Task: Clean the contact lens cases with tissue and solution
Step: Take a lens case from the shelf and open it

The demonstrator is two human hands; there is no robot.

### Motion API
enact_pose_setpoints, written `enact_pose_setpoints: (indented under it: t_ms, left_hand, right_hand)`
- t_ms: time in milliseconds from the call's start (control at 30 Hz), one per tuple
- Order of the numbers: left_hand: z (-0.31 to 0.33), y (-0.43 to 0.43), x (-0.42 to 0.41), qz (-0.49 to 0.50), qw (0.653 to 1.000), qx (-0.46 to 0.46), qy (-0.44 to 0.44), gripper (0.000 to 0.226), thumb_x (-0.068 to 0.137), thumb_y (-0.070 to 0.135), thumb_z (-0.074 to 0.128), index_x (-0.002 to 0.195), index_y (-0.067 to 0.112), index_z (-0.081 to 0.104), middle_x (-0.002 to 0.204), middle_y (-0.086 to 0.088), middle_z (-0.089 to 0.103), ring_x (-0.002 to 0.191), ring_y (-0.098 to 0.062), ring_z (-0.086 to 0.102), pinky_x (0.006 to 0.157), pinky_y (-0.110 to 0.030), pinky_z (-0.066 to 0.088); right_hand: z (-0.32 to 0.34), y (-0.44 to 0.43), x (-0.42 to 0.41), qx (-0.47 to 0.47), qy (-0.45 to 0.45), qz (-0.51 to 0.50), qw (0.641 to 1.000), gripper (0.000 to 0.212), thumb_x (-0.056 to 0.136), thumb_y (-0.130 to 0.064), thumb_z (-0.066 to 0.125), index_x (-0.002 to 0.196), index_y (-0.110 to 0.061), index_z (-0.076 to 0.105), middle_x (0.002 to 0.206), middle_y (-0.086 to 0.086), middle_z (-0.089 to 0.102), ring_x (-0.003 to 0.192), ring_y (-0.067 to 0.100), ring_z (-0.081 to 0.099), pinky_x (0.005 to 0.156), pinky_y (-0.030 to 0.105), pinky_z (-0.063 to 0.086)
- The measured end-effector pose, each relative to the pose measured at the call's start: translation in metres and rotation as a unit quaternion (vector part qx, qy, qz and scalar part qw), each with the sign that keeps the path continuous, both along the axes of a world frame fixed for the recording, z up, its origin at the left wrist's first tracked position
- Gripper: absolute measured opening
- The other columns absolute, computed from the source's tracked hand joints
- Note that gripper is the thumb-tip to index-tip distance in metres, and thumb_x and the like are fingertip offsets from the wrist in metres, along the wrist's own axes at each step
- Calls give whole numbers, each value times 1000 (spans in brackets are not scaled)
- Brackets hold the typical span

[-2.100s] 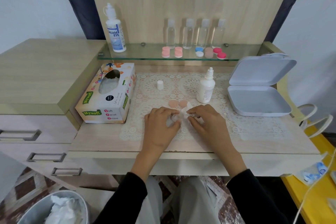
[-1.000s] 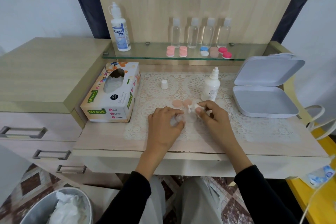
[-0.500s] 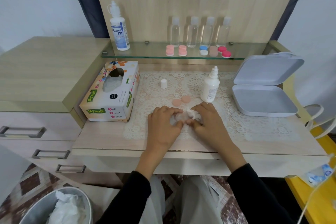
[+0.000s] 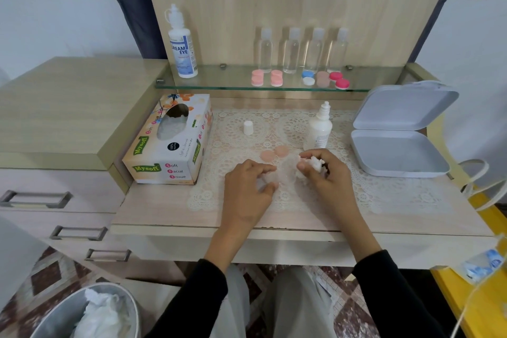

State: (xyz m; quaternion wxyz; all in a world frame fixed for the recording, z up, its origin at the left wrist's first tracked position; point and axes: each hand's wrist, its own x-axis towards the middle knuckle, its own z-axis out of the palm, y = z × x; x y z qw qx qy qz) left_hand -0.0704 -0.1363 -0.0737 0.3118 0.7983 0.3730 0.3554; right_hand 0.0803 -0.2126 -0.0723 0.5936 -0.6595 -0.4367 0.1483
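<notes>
A clear contact lens case [image 4: 282, 173] lies on the lace mat [image 4: 384, 195]. My left hand [image 4: 247, 192] pinches its left end between thumb and fingers. My right hand [image 4: 326, 173] holds a crumpled white tissue wad [image 4: 314, 164] just right of the case, lifted slightly off it. Two peach caps [image 4: 274, 153] lie on the mat just beyond the case. A small white solution bottle [image 4: 319, 129] stands uncapped behind my right hand, and its white cap [image 4: 248, 127] stands further left.
A tissue box [image 4: 170, 143] sits at the left and an open white box [image 4: 397, 132] at the right. The glass shelf [image 4: 225, 82] carries a large solution bottle [image 4: 181, 44], several clear bottles and coloured lens cases [image 4: 299, 79]. A bin [image 4: 90, 313] with used tissue stands below left.
My right hand has lifted the tissue wad off the case and drawn it a little to the right. My left hand stays on the case.
</notes>
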Motion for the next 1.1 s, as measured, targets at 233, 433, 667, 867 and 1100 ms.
enact_pose_setpoints:
  t_ms: [233, 433, 667, 867, 1100]
  left_hand:
    - [-3, 1, 3, 5, 1000, 8, 22, 32, 72, 36, 65, 99, 22, 73, 86, 4, 64, 86, -19, 60, 86, -48, 47]
    - [0, -1, 4, 9, 1000, 0, 20, 33, 71, 38, 64, 98, 22, 73, 84, 4, 63, 87, -19, 60, 87, -47, 46]
    - [1, -1, 4, 9, 1000, -1, 26, 34, 72, 42, 62, 99, 24, 73, 85, 6, 62, 87, -16, 58, 86, -46, 46]
    - [1, -1, 3, 7, 1000, -2, 21, 29, 71, 34, 64, 97, 26, 73, 84, 9, 61, 86, -14, 56, 89, -46, 45]
    - [0, -1, 1, -6, 1000, -4, 15, 28, 72, 34, 68, 99, 28, 71, 89, 8, 63, 87, -11, 57, 91, -42, 45]
  right_hand:
    - [1, 0, -10, -38, -128, 80, 988, 25, 90, -14, 64, 113, -20, 61, 92, -11, 65, 67, 8, 57, 63, 17, 43]
    - [-5, 4, -9, -54, -225, 56, 971, 22, 82, -12, 69, 100, -24, 65, 83, -5, 65, 67, 5, 56, 61, 17, 39]
    - [-3, 4, -11, -43, -248, 65, 966, 28, 79, -3, 70, 97, -23, 63, 88, -3, 59, 83, -1, 53, 70, 7, 36]
    - [4, 2, -10, -14, -94, 50, 994, 15, 82, -4, 67, 90, -15, 61, 81, -12, 60, 74, 0, 51, 64, 11, 36]
    - [5, 1, -4, -7, -20, -100, 995, 28, 79, -16, 75, 96, -17, 52, 85, -12, 56, 72, -5, 51, 62, 9, 39]
